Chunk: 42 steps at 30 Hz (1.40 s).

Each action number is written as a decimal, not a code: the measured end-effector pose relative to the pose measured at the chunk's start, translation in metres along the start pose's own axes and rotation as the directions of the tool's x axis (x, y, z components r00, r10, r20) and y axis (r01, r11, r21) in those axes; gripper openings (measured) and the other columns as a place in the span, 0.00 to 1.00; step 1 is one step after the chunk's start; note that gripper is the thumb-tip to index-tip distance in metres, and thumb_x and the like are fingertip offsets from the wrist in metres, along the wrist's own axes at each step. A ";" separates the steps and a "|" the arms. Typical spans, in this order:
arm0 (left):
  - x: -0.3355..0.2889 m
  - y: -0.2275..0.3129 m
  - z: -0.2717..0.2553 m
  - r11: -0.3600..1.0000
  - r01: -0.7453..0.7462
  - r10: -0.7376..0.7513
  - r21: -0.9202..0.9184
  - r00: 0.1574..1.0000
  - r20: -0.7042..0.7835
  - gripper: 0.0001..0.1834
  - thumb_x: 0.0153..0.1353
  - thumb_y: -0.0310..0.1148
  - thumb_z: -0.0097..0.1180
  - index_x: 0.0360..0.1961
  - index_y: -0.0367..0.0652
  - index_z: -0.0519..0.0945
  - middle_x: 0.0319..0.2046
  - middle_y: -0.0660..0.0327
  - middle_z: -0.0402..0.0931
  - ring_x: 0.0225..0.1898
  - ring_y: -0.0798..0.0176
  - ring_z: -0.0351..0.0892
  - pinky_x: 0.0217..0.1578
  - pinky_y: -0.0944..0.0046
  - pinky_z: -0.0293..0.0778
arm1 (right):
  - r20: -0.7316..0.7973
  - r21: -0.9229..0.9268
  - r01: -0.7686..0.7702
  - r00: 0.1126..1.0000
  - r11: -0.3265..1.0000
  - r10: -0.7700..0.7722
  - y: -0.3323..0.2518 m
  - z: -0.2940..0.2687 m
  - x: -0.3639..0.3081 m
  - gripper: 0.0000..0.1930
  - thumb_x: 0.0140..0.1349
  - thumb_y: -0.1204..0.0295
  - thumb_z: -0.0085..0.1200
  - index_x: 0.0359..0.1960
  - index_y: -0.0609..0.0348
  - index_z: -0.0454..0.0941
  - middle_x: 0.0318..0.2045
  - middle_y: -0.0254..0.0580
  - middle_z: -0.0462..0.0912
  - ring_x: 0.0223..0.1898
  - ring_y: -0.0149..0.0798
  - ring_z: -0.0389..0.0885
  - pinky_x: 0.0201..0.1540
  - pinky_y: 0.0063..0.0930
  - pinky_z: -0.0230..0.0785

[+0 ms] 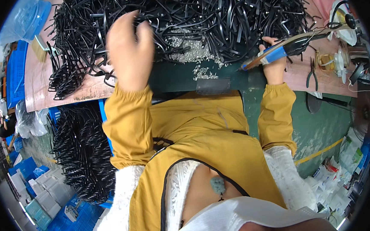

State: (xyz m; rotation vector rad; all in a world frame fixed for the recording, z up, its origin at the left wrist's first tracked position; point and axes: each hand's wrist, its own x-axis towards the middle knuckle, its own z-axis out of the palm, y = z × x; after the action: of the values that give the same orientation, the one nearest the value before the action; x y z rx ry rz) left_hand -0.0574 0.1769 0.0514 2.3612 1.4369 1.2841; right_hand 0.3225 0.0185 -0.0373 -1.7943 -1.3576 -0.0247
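My left hand (130, 53) is raised over the front left of a heap of black cable-like strips (229, 18), slightly blurred by motion. Its thumb stands apart from the fingers, and nothing shows in its grasp. At the heap's right front, my right hand (274, 64) is closed round a slim tool (277, 53) with a blue band and a black rear part. The tool's tip points left over the dark green mat (169, 76). Between the hands lies a pile of small silvery metal pieces (191, 46), with a smaller scatter of them (205, 72) nearer to me.
Pliers (312, 75) and a roll of yellowish tape (327, 61) lie on the table's right side. A dark flat pad (213, 86) sits at the front edge. Below left, a blue crate holds bundled black strips (82, 152). A fan (364, 113) stands at the far right.
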 end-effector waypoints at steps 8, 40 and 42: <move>0.180 0.018 0.128 0.885 -0.347 0.378 0.312 0.925 -0.046 0.29 0.58 0.40 0.66 0.58 0.37 0.75 0.54 0.45 0.78 0.53 0.44 0.78 0.52 0.51 0.76 | -0.311 0.347 -0.118 0.921 0.930 0.233 0.000 -0.016 -0.008 0.09 0.61 0.85 0.57 0.42 0.64 0.81 0.40 0.40 0.81 0.37 0.31 0.78 0.41 0.24 0.71; 0.078 0.012 0.060 0.608 0.426 -0.391 -0.671 0.895 0.214 0.20 0.74 0.38 0.57 0.57 0.31 0.76 0.41 0.53 0.81 0.35 0.60 0.86 0.34 0.60 0.87 | -0.198 0.956 0.077 0.882 0.282 0.429 0.009 -0.057 -0.017 0.19 0.72 0.76 0.46 0.62 0.67 0.73 0.47 0.44 0.80 0.47 0.37 0.78 0.54 0.31 0.71; 0.087 -0.005 0.057 0.890 0.232 -0.231 -0.393 0.972 0.050 0.20 0.69 0.32 0.59 0.60 0.37 0.77 0.44 0.52 0.79 0.40 0.60 0.84 0.38 0.63 0.84 | -0.124 0.946 -0.023 0.895 0.323 0.429 -0.007 -0.059 -0.038 0.17 0.76 0.71 0.47 0.62 0.66 0.74 0.45 0.44 0.80 0.46 0.37 0.79 0.53 0.29 0.72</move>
State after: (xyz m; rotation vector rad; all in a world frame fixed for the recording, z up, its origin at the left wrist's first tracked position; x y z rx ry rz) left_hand -0.0036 0.2650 0.0649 1.8678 1.2636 1.3536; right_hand 0.3287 -0.0479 -0.0146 -0.8502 -0.5426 0.4880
